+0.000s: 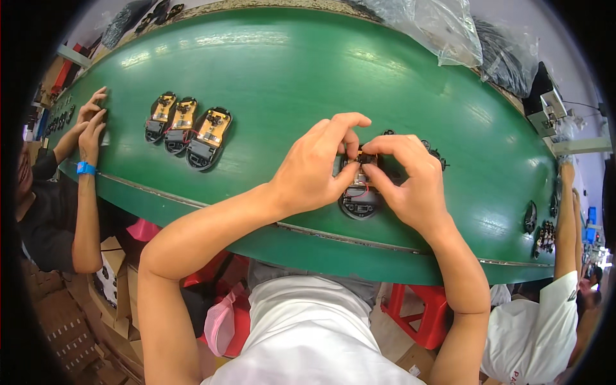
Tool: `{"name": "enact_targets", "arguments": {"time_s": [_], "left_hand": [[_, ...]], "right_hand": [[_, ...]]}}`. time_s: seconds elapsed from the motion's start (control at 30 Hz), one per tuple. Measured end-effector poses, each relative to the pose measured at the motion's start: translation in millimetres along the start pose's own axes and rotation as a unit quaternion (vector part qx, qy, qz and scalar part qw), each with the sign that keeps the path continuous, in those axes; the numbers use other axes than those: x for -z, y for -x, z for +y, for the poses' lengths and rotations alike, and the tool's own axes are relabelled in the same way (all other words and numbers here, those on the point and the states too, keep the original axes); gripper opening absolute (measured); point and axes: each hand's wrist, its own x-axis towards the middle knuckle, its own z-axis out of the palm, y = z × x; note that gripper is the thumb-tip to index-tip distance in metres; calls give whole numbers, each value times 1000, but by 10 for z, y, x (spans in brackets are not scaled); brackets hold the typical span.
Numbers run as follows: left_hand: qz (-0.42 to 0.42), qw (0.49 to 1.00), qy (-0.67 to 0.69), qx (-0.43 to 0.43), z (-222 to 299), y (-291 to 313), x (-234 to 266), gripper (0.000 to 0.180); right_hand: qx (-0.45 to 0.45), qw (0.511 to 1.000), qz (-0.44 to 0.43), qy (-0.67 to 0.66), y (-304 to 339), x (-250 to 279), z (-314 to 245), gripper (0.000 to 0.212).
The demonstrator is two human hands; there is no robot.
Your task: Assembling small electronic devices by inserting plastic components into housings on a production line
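An opened black computer mouse base (pixel 360 206) with a tan circuit board and thin red wires lies on the green work surface in front of me. My left hand (pixel 321 165) comes in from its left, thumb and fingers pinched at the upper end of the board. From the other side my right hand (pixel 412 183) closes thumb and forefinger on the same spot. Between the fingertips a small black part (pixel 367 158) shows; the fingers hide most of it. Some more dark parts (pixel 434 153) lie just beyond my right hand.
Three opened mouse bases (pixel 210 138) with boards stand in a row at the left. Co-workers' hands (pixel 92 125) are at the far left, and a co-worker's arm (pixel 566 218) reaches in at the right near small black parts (pixel 545 239). Plastic bags (pixel 443 29) hang over the back edge.
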Motion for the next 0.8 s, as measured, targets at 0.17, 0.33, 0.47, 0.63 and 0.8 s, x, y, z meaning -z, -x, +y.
{"name": "enact_targets", "arguments": {"time_s": [0.17,0.33,0.47,0.63,0.8], "left_hand": [[8,1000,-9,-9,-1,-23,-41,56],[-3,1000,16,23,-1,-92,-78,53],[-16,999,39,12,-15,-106,-44,53],[-33,999,31,22,-12,-70,9,53],[-56,994,80,48,9,-53,23,53]], "right_hand": [[1,1000,-15,-11,-19,35,45,19],[32,999,-18,26,19,34,10,17],[36,998,-18,40,23,17,-26,17],[54,994,-11,97,46,-16,-73,15],[52,996,-20,68,30,66,27,17]]}}
